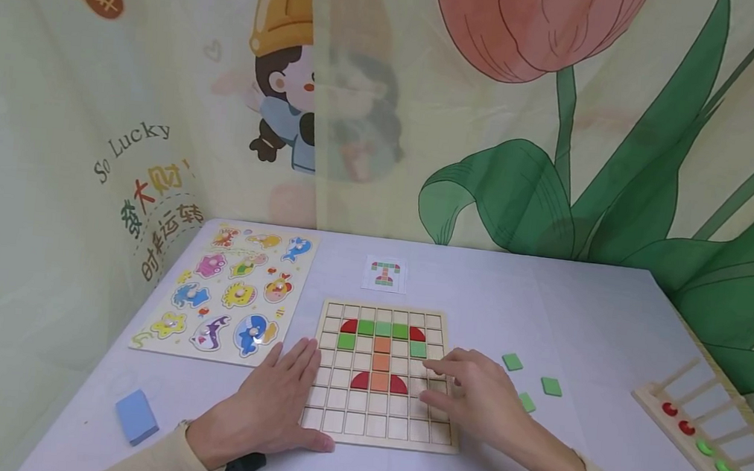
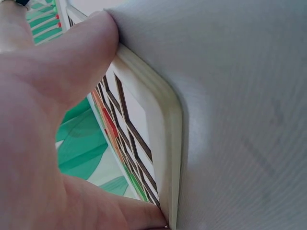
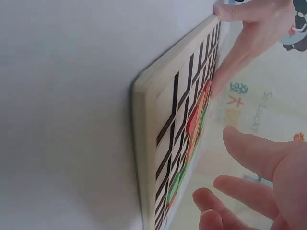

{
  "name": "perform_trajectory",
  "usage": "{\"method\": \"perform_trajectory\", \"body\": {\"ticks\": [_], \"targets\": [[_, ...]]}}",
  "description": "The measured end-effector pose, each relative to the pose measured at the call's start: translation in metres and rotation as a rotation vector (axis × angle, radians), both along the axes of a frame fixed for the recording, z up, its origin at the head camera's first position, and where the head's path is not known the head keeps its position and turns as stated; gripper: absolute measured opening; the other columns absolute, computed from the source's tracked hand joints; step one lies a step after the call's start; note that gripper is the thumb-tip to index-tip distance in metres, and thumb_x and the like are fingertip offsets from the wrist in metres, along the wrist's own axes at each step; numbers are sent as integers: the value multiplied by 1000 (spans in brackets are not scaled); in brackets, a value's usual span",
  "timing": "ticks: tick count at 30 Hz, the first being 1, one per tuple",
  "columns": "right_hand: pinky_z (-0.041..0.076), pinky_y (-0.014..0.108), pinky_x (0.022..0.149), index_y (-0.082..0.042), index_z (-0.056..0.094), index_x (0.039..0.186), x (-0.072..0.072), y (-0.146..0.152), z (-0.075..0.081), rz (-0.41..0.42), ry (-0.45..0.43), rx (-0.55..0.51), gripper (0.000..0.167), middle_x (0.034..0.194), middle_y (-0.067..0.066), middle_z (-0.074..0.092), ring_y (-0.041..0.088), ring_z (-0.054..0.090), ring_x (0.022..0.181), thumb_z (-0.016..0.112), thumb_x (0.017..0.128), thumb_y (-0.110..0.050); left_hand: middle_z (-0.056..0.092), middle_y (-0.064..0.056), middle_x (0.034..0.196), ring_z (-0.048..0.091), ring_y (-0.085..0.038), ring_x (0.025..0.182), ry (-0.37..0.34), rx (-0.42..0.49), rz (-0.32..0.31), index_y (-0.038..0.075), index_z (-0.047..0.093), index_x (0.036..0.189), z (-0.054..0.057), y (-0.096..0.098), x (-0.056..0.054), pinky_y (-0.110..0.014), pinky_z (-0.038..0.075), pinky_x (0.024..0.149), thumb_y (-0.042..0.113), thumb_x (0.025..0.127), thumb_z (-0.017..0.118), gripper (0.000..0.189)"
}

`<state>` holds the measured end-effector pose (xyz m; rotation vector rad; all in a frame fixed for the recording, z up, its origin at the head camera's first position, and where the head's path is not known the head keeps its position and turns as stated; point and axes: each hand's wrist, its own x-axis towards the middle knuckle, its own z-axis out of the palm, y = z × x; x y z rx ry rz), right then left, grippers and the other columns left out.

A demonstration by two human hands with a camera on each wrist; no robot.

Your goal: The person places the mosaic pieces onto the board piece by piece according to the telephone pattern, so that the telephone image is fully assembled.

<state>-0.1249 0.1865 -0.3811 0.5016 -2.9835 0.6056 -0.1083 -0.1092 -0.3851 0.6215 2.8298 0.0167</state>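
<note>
A wooden grid board (image 1: 380, 432) lies flat on the table, partly filled with square and quarter-round tiles. Green squares (image 1: 383, 329) and red quarter-rounds (image 1: 416, 334) form the upper part, with an orange column (image 1: 381, 363) under them and two red quarter-rounds beside its foot. My left hand (image 1: 268, 402) rests along the board's left edge, fingers extended and thumb at the near corner. Over the right side of the board hovers my right hand (image 1: 480, 394), thumb and index finger apart with nothing between them. In the right wrist view, its fingers (image 3: 244, 191) are spread loosely.
Three loose green tiles (image 1: 551, 386) lie right of the board. A small pattern card (image 1: 385, 274) is behind it. An animal puzzle board (image 1: 250, 295) lies at left, a blue block (image 1: 137, 417) at front left, and a wooden rack with beads (image 1: 702, 447) at right.
</note>
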Motion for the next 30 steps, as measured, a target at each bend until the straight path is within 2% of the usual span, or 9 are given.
{"method": "perform_trajectory", "body": {"ticks": [4, 11, 16, 20, 24, 26, 30], "targets": [[41, 19, 62, -21, 79, 117, 4, 19, 1, -65, -2, 6, 44, 96, -9, 72, 7, 54, 77, 91, 76, -32, 35, -17, 166, 29, -34, 157, 0, 2, 1, -1, 39, 155, 1, 0, 0, -59, 24, 127, 82, 72, 69, 122], [42, 21, 60, -20, 80, 114, 16, 58, -5, -135, 102, 14, 42, 99, -6, 74, 6, 57, 75, 91, 75, -31, 36, -18, 166, 29, -35, 157, -1, 17, 7, -2, 40, 155, 1, 0, 0, -60, 24, 126, 82, 71, 70, 122], [41, 21, 56, -16, 81, 112, 22, 84, -12, -203, 121, 66, 45, 92, -5, 72, 9, 57, 75, 93, 71, -32, 35, -18, 166, 28, -35, 157, -9, 20, 11, -2, 40, 155, 1, 0, -1, -60, 24, 126, 81, 72, 70, 122], [52, 33, 62, -10, 81, 108, 24, 101, -17, -231, 123, 147, 46, 98, 6, 74, 22, 65, 83, 93, 70, -33, 34, -18, 166, 27, -35, 158, -18, 21, 20, -2, 39, 155, 2, -1, -1, -60, 22, 127, 82, 72, 70, 122], [57, 46, 68, -7, 82, 104, 25, 109, -20, -230, 118, 194, 44, 102, 15, 75, 31, 69, 90, 92, 71, -36, 35, -19, 166, 27, -36, 157, -19, 26, 25, -3, 39, 155, 3, -2, -1, -61, 22, 126, 81, 72, 70, 122], [57, 45, 66, -7, 82, 103, 23, 111, -21, -227, 101, 200, 44, 102, 16, 75, 30, 69, 88, 92, 72, -35, 35, -19, 166, 28, -36, 157, -19, 27, 25, -3, 39, 155, 2, -2, -1, -61, 22, 126, 81, 72, 70, 122], [51, 34, 59, -6, 81, 105, 17, 110, -22, -222, 50, 208, 42, 98, 12, 74, 20, 63, 76, 91, 74, -33, 35, -18, 166, 28, -35, 157, -19, 29, 26, -3, 39, 155, 1, -2, 0, -61, 23, 126, 81, 72, 70, 122]]}}
